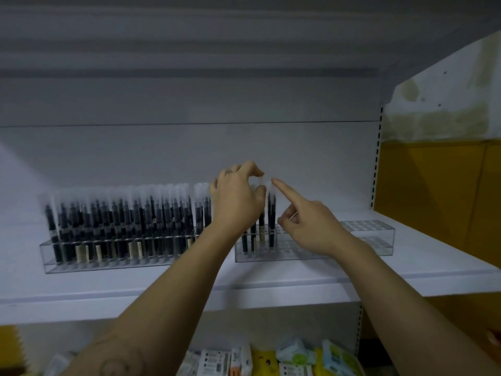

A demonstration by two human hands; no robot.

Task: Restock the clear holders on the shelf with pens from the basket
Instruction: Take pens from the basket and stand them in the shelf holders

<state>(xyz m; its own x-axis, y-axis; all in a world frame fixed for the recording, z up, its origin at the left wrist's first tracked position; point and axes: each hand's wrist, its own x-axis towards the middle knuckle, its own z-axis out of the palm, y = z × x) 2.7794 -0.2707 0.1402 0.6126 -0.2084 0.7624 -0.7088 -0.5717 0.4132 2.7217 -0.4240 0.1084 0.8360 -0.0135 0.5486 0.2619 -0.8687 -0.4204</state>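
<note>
Acrylic: left holder (108,263), 9 o'clock, full; right holder (366,240), 3 o'clock, few pens (271,213) at its left end, most slots vacant; left hand (238,196) pinches one cap; right hand (306,226), forefinger straight, grips nothing; basket unseen.

No text can be read. Pale labels on the black pens with frosted caps (122,221), centre left, and print on the white and yellow packets (217,362), bottom edge, are too blurred.
</note>
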